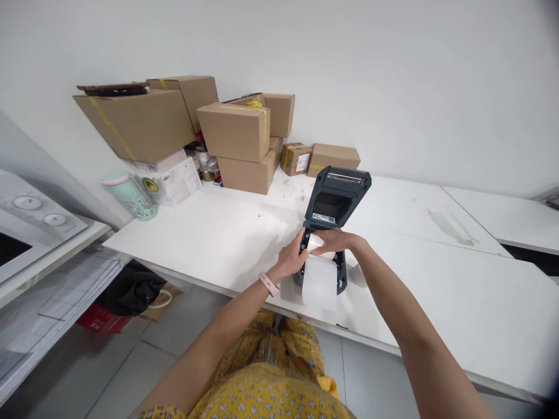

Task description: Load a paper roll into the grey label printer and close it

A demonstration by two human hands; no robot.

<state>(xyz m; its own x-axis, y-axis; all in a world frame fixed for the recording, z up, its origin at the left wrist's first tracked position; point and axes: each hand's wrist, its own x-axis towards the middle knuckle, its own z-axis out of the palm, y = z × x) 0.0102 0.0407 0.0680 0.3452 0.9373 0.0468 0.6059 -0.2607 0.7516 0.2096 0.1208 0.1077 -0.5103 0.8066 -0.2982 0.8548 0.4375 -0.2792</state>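
A dark blue-grey label printer (337, 195) stands on the white table with its lid raised. Inside it sits a white paper roll (315, 241), and a loose strip of its paper (320, 282) hangs out over the printer's front. My right hand (331, 241) reaches in from the right, its fingers closed over the roll. At the printer's left side my left hand (292, 256) grips the edge beside the roll; its fingertips are partly hidden. A white round object (358, 275), perhaps another roll, lies just right of the printer, partly behind my right forearm.
Cardboard boxes (233, 131) are stacked along the wall at the back left. A mint-green tumbler (130, 196) and a white product box (172, 180) stand at the table's left end. Further left is a white appliance with knobs (28, 202). The table's front edge runs close to my body.
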